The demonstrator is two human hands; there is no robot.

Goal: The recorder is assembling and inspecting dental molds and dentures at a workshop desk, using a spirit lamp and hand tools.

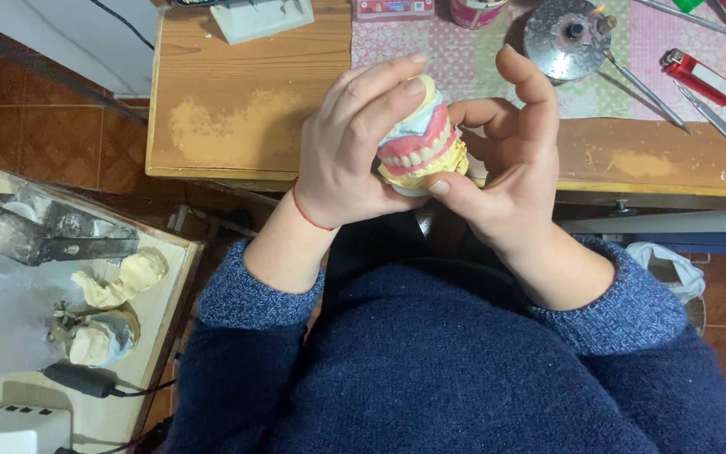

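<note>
The wooden tabletop [237, 109] fills the upper part of the view, dusted with pale powder patches and partly covered by a pink patterned mat [481, 59]. To the person's left, lower down, a shallow tray [174, 286] holds a dark metal press-like tool [35, 227] and several lumps of yellowish plaster casts [111, 311].

On the mat sit a round metal burner [566, 35], a red lighter [701, 77] and long thin metal instruments [644, 88] lying apart from each other.

Held up just in front of the tabletop edge, between both hands, is a dental model [422, 143] — yellow stone bases above and below, pink wax gums and a row of white teeth between them. The left hand [350, 151] is closed around it from the left, fingers curled over the top and thumb underneath. The right hand [518, 160] grips from the other side, thumb pressed against the lower base, index finger raised clear.

To my eye the two halves are being held together and checked for bite. It seems wise to keep pressure on the stone bases — not on the soft wax — and to keep the halves squarely seated so the teeth meet evenly.
</note>
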